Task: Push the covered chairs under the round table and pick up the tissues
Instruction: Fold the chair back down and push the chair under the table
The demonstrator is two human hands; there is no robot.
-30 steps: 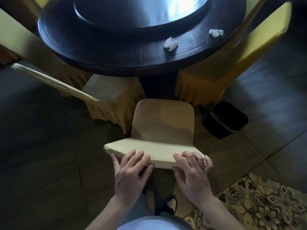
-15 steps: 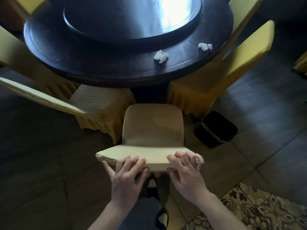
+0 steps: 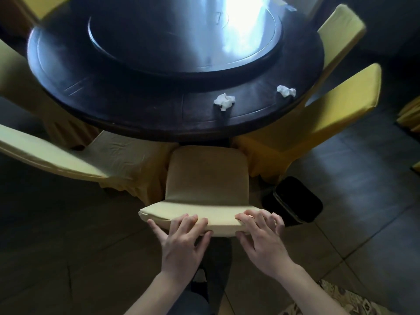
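Observation:
A pale yellow covered chair point(image 3: 205, 178) stands in front of me, its seat front at the edge of the dark round table point(image 3: 141, 110). My left hand point(image 3: 181, 242) and my right hand point(image 3: 261, 237) both rest on the top of its backrest, fingers curled over the edge. Two crumpled white tissues lie on the table's near rim: one tissue point(image 3: 223, 101) near the middle, the other tissue point(image 3: 286, 91) further right.
A covered chair point(image 3: 75, 160) stands to the left and another covered chair point(image 3: 318, 123) to the right, both partly under the table. A black bin point(image 3: 295, 201) sits on the tiled floor right of my chair. A lazy Susan point(image 3: 186, 37) fills the table's centre. A patterned rug point(image 3: 341, 301) lies bottom right.
The chair has slid forward toward the table with both hands on its backrest. The table and tissues appear closer and lower in view.

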